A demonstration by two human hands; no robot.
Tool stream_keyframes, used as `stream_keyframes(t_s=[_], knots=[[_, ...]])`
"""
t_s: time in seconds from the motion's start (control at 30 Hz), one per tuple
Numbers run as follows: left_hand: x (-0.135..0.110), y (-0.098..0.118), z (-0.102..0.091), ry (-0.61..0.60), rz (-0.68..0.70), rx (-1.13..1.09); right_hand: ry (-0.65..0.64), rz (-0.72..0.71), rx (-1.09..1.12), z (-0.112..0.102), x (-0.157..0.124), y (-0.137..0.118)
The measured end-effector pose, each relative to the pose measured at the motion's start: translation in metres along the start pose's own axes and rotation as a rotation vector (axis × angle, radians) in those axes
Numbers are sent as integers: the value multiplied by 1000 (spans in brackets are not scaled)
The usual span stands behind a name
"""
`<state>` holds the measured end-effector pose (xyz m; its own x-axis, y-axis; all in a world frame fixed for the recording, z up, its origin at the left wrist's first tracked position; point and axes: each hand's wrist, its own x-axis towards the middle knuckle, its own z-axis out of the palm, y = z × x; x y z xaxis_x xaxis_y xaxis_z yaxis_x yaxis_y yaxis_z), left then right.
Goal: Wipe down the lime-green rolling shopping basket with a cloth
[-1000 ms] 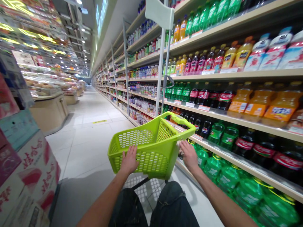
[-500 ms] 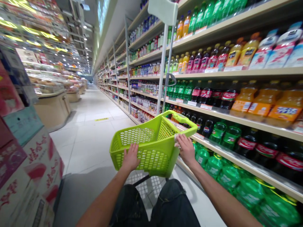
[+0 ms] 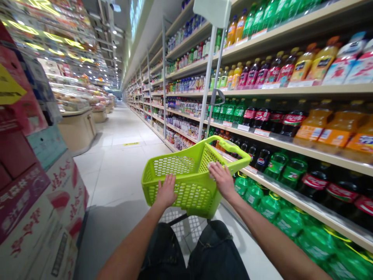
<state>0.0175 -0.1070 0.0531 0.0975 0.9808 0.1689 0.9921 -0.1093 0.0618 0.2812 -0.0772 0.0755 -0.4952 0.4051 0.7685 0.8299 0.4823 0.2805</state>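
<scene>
A lime-green shopping cart (image 3: 192, 179) with a perforated plastic basket stands right in front of my knees. My left hand (image 3: 166, 190) lies on the near side of the basket, fingers stretched up to its rim. A crumpled white wipe (image 3: 210, 166), maybe a tissue or cloth, is pressed under the fingers of my right hand (image 3: 223, 181). That hand is at the near rim by the handle (image 3: 233, 149) end. Most of the wipe is hidden by the fingers. Nothing shows inside the visible part of the basket.
Drink shelves (image 3: 262, 134) with many soda and juice bottles run along the right. Stacked cartons (image 3: 43, 202) rise close on the left. Farther down the aisle are display counters (image 3: 75, 128) and a yellow floor marking (image 3: 131, 144). A grey metal post (image 3: 207, 85) stands before the shelves.
My right hand has slid left along the basket rim with the white wipe, away from the handle end. My left hand stays on the basket side. The whole view has shifted slightly.
</scene>
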Motion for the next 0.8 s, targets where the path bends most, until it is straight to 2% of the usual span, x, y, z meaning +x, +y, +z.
stream_keyframes(t_s=[0.1, 0.2, 0.27, 0.33, 0.47, 0.53, 0.7, 0.8], knots=[[-1, 1, 0, 0, 1, 5, -3, 28, -45, 5, -15, 12], [-3, 3, 1, 4, 0, 12, -96, -60, -13, 19, -43, -4], [-3, 4, 1, 5, -2, 10, -143, -117, 36, 22, -48, -20], [-3, 6, 2, 3, 0, -1, -129, -128, 81, 19, -36, -34], [-4, 3, 1, 13, 32, -31, 0, 10, 117, 17, -1, -52], [-8, -4, 1, 22, 51, -44, -2, 19, 132, 27, -4, -62], [-23, -34, 5, 98, -97, -51, -117, -73, 226, 54, -44, -93], [-24, -50, 4, 96, -68, -95, -88, -62, 278, 51, -20, -111]])
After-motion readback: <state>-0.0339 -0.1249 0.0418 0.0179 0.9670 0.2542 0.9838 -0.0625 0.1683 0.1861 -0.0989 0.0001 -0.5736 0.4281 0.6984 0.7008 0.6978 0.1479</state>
